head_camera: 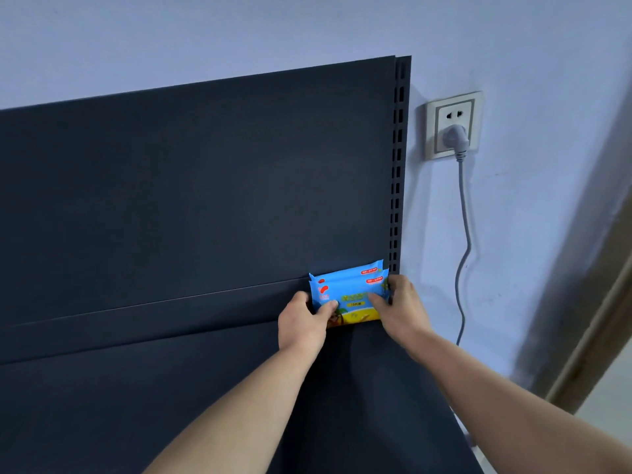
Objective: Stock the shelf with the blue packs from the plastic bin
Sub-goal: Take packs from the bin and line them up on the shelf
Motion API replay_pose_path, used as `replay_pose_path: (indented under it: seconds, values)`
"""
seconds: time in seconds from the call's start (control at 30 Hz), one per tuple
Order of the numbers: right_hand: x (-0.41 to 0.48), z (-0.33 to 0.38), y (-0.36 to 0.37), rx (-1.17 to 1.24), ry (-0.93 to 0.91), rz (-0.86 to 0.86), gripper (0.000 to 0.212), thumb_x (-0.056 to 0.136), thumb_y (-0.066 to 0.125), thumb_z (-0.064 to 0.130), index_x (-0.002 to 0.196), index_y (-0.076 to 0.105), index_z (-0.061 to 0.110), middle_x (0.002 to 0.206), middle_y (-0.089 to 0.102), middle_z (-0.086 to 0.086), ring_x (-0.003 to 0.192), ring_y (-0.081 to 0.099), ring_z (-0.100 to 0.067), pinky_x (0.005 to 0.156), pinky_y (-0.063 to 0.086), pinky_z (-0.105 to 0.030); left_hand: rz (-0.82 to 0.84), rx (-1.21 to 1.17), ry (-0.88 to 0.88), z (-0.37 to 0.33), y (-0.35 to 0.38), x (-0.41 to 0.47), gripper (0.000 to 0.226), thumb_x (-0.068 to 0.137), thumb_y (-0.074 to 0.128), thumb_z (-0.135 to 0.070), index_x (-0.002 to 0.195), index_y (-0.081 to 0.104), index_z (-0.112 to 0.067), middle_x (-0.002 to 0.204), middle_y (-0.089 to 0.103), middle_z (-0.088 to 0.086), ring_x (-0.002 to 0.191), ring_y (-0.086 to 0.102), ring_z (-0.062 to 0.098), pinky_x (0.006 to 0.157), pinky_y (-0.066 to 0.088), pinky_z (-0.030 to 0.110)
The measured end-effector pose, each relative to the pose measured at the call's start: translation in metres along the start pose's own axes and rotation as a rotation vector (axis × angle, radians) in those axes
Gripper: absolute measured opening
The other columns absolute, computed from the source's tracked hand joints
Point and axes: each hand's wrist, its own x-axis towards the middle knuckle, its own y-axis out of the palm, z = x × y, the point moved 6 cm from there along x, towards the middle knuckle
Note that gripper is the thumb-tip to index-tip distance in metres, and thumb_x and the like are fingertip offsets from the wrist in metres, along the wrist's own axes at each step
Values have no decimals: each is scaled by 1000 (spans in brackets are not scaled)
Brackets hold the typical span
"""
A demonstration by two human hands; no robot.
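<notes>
Head view looks down your forearms at two blue packs (pixel 349 289), standing upright one behind the other. The rear one shows only as a second top edge just above the front one. They sit at the right end of the dark shelf (pixel 171 388), where it meets the dark back panel (pixel 205 183), just beside the slotted upright (pixel 398 165).

Each pack carries a red logo at its upper left and a small red label at its upper right. The print in both is too small to read. On the front pack a yellow tag shows "10" followed by characters you cannot make out, with a greenish strip of unreadable text above it. A yellow and orange picture runs along the bottom edge.

Both of your hands are clamped on the packs. Your left hand (pixel 302 323) grips the left end, with its thumb pressed on the front face. Your right hand (pixel 402 306) grips the right end, its thumb also lying across the front. The two hands are near each other, with the middle of the front pack showing between them.

To the right, on the pale wall (pixel 530 200), is one wall socket (pixel 453 107). One grey plug (pixel 455 135) sits in its lower outlet, and one grey cable (pixel 465 217) hangs down from the plug.
</notes>
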Motion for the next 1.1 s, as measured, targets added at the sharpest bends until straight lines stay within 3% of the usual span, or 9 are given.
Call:
replay_pose_path:
  seconds: [0.37, 0.47, 0.63, 0.73, 0.9, 1.1]
  values:
    - [-4, 1, 0, -10, -21, 41, 52, 88, 64, 24, 133, 41, 12, 127, 52, -3, 110, 54, -18, 85, 47, -31, -32, 24, -23, -7, 3, 0, 30, 88, 66, -32, 100, 54, -7, 82, 52, -6, 68, 47, 7, 56, 38, 26]
    - [-8, 1, -4, -48, -42, 33, 52, 89, 62, 24, 134, 39, 12, 128, 51, -3, 108, 53, -18, 80, 42, -27, -35, 6, -39, -6, 1, -2, 34, 86, 68, -34, 105, 54, -11, 93, 56, -6, 78, 51, 10, 66, 42, 27]
    - [-24, -2, -17, -280, -68, -27, 38, 94, 52, 33, 127, 43, 17, 125, 50, -2, 109, 53, -22, 82, 44, -33, -55, -21, -42, 6, -11, -6, 48, 85, 69, -37, 124, 51, -15, 116, 59, -3, 100, 57, 13, 79, 44, 27]
    - [-38, 0, -19, -562, -127, -40, 30, 97, 43, 36, 122, 45, 20, 121, 51, 1, 112, 49, -21, 85, 39, -35, -45, 167, -5, 9, -21, -9, 36, 92, 59, -37, 120, 54, -17, 118, 59, 0, 108, 56, 17, 84, 48, 32]
    - [-60, 20, -16, -749, -198, -56, 29, 98, 37, 32, 123, 44, 19, 119, 53, 0, 112, 48, -21, 88, 38, -36, 15, 523, 120, 14, -45, -23, 30, 98, 48, -35, 124, 55, -20, 122, 56, -1, 117, 44, 19, 81, 44, 32]
    - [-106, 67, 30, -763, -334, 48, 33, 97, 39, 25, 128, 43, 15, 127, 50, -3, 119, 44, -24, 91, 40, -39, 23, 585, 181, 44, -106, -53, 31, 98, 47, -34, 127, 54, -23, 126, 55, -1, 123, 41, 20, 92, 45, 36]
